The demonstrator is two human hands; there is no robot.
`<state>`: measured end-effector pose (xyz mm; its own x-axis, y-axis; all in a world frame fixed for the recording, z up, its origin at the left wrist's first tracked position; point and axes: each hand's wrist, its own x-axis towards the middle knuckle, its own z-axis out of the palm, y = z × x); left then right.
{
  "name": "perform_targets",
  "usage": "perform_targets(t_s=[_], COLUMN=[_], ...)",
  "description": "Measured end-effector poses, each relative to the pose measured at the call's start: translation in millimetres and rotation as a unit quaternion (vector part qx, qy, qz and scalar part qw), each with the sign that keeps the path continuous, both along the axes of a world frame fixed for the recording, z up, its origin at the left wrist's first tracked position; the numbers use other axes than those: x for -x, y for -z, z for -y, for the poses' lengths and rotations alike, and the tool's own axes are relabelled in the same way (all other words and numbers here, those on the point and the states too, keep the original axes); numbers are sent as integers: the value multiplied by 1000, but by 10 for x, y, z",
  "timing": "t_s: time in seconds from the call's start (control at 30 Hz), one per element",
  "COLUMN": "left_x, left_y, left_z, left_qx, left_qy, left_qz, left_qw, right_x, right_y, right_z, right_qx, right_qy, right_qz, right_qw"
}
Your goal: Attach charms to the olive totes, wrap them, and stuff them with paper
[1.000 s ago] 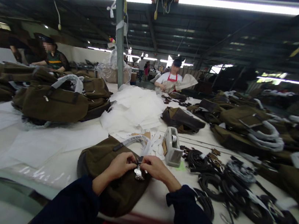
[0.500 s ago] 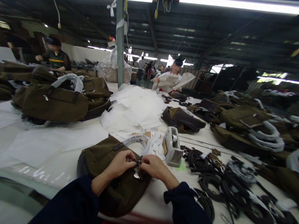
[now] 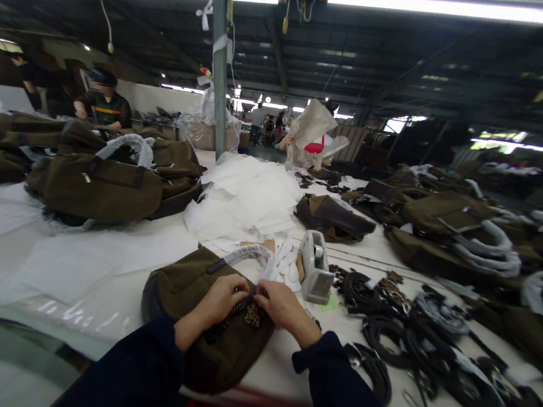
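Note:
An olive-green handbag [image 3: 180,278] with dark trim lies in front of me, its handle [image 3: 258,253] wrapped in clear plastic. At the foot of that handle, a small leopard-print charm [image 3: 252,315] hangs against the bag. My left hand [image 3: 222,301] is closed, thumb and finger pinching at the top of the charm. From the other side, my right hand [image 3: 283,307] pinches the same spot, fingertips nearly touching the left ones. The fingers hide the exact part they hold.
A grey tape dispenser [image 3: 316,270] stands just beyond my right hand. Coiled black straps [image 3: 386,341] lie to the right. White paper sheets [image 3: 245,193] are heaped ahead. More olive bags [image 3: 102,186] sit on both sides. A person [image 3: 106,103] works at far left.
The charm has turned so its leopard-print face shows clearly. My hands stay at the same spot with small finger shifts. Across the table, a person has raised a large beige sheet.

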<state>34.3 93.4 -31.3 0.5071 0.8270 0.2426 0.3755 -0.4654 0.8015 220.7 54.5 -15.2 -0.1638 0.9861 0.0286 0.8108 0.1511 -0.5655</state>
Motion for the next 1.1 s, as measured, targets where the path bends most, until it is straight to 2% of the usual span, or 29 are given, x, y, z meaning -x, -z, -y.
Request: perform_targets(t_s=[0.13, 0.23, 0.3, 0.37, 0.47, 0.57, 0.7, 0.87, 0.97, 1.1], left_x=[31, 16, -13, -37, -35, -8, -29, -125, -144, -153], left_y=[-265, -463, -546, -575, -529, -410, -195, 27, 67, 20], left_z=[120, 165, 153, 111, 14, -92, -216, -307, -344, -394], left_qx=[-3, -3, 0, 14, 41, 50, 34, 4, 0, -4], left_qy=[17, 64, 84, 89, 87, 89, 106, 107, 105, 110], left_qz=[15, 26, 29, 33, 30, 18, -7, -28, -29, -21], left_qw=[1000, 998, 996, 995, 995, 995, 994, 994, 994, 994], right_x=[-119, -165, -146, -111, -89, -116, -105, 67, 115, 32], right_y=[-93, -138, -137, -119, -85, -61, -17, 32, 10, -49], right_z=[53, 67, 73, 86, 117, 128, 67, -39, -71, -97], right_qx=[-15, 11, 43, 64, 91, 107, 63, -6, -25, -13], right_qy=[25, 13, -12, -24, -27, -30, -23, -44, -64, -78], right_qz=[-56, -176, -256, -291, -318, -324, -267, -188, -123, -47], right_qw=[998, 984, 966, 954, 943, 939, 961, 981, 990, 996])
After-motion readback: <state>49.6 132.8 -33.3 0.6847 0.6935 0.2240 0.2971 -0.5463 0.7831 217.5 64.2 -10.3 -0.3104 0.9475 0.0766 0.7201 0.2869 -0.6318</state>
